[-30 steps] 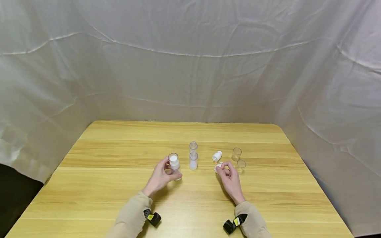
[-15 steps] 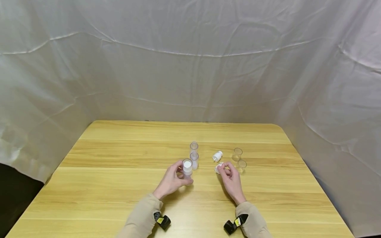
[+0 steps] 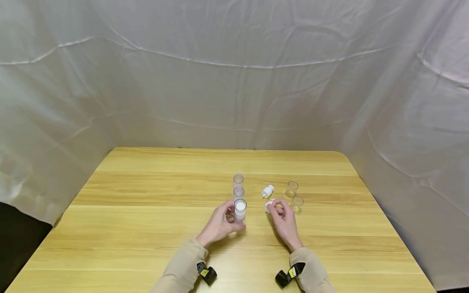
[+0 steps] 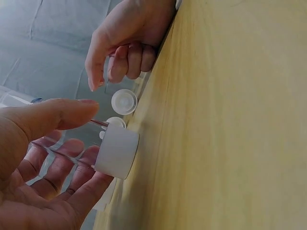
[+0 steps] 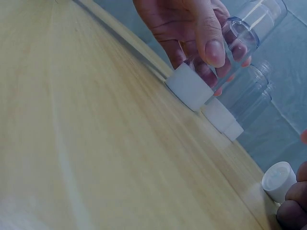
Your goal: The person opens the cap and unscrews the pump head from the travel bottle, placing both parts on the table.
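Note:
My left hand [image 3: 217,226] grips an upright clear pump bottle [image 3: 239,211], fingers wrapped round one side and thumb on the other. Its white base [image 4: 117,151] is low over the table; whether it touches, I cannot tell. A white pump head shows inside the clear cap at its top [image 5: 261,19]. Right behind it two clear bottles [image 3: 238,192] with white bases stand in a row. My right hand [image 3: 285,224] hangs low with loosely curled fingers, close beside a white pump head [image 5: 279,181]; the left wrist view shows a gap between fingertips and that piece.
Another white pump head [image 3: 268,191] lies tilted behind the right hand. Two clear caps [image 3: 292,189] stand to its right. The wooden table [image 3: 146,228] has pale curtains [image 3: 234,101] along its back and sides.
My left hand has carried the capped pump bottle to the right, to just in front of the two standing bottles. The right hand has stayed in place.

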The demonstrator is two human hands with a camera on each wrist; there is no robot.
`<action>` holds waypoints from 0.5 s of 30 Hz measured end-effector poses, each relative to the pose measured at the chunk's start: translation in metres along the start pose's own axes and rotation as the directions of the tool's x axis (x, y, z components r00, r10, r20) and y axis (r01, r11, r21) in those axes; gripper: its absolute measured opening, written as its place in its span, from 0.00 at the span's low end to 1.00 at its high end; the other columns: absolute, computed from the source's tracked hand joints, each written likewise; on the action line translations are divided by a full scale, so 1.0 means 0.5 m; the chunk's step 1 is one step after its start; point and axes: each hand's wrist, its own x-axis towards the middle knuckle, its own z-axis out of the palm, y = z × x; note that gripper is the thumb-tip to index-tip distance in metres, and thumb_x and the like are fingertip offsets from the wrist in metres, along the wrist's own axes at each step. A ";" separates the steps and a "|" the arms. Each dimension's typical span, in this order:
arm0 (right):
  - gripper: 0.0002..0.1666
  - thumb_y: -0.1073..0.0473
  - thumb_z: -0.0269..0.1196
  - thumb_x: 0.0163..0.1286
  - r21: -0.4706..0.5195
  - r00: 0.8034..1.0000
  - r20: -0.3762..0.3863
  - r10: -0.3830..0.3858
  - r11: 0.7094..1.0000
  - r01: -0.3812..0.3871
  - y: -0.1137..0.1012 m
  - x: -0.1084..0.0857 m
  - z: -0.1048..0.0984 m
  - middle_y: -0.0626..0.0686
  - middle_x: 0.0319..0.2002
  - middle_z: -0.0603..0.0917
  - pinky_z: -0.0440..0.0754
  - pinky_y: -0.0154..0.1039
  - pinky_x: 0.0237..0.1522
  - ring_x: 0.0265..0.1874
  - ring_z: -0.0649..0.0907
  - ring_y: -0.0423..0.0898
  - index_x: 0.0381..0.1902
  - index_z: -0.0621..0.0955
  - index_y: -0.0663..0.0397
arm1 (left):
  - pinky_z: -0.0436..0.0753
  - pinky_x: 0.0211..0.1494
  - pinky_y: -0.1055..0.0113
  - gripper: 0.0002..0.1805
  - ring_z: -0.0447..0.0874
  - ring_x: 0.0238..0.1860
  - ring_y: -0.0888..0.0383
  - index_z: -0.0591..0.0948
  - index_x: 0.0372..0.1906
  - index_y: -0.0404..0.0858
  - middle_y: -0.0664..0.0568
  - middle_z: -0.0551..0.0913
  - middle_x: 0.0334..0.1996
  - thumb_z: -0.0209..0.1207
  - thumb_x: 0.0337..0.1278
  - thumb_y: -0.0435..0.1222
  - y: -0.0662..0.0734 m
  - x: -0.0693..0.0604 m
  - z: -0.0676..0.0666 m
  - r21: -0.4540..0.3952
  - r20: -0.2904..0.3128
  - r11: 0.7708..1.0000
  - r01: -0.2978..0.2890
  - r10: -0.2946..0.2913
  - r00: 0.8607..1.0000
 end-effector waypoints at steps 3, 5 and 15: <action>0.07 0.65 0.59 0.74 -0.005 1.000 0.001 0.010 1.000 -0.010 0.002 0.000 0.000 0.41 0.10 0.63 0.57 0.25 0.17 0.12 0.60 0.31 0.37 0.74 0.65 | 0.87 0.53 0.59 0.23 0.78 0.42 0.57 0.78 0.46 0.32 0.41 0.81 0.44 0.73 0.42 0.25 0.002 -0.002 0.001 -0.010 -0.006 1.000 0.006 -0.006 1.000; 0.06 0.65 0.59 0.74 -0.004 1.000 0.002 0.012 1.000 -0.012 0.003 0.000 -0.001 0.41 0.11 0.63 0.56 0.25 0.17 0.12 0.60 0.31 0.38 0.74 0.65 | 0.86 0.52 0.60 0.23 0.78 0.42 0.57 0.78 0.46 0.32 0.41 0.81 0.44 0.73 0.42 0.25 0.003 -0.002 0.002 -0.011 -0.009 1.000 0.006 -0.006 1.000; 0.07 0.66 0.59 0.73 0.030 1.000 -0.013 -0.008 1.000 0.008 0.001 -0.002 -0.010 0.40 0.11 0.62 0.56 0.24 0.16 0.12 0.60 0.31 0.37 0.74 0.66 | 0.82 0.48 0.63 0.22 0.79 0.41 0.55 0.78 0.44 0.34 0.42 0.83 0.42 0.74 0.39 0.26 -0.002 0.004 0.015 0.038 -0.034 0.999 0.016 -0.015 0.999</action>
